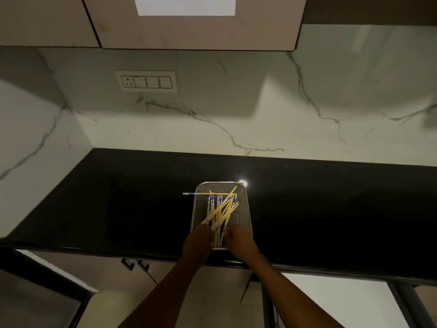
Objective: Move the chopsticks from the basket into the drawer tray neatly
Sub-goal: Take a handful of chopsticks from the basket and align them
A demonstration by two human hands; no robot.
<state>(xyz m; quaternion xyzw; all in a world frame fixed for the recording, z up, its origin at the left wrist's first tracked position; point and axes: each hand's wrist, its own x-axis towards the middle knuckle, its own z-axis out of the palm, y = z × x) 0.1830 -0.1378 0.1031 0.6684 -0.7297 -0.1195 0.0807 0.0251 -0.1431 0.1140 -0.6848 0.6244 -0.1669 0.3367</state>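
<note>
Head view: a glossy black tabletop (118,204) under a veined marble wall carries a clear, smooth-walled basket (246,209). In it the chopsticks (221,210) lie crisscrossed, one poking over the rim; they look light, stiff, slick and apt to roll, best gathered at their near ends. Left hand (198,240) and right hand (238,240) curl there; whether either grips, I cannot tell.

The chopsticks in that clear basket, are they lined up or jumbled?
Jumbled. The chopsticks cross at different angles inside the basket, and one lies sideways across its far end, poking out over the left rim.
</note>
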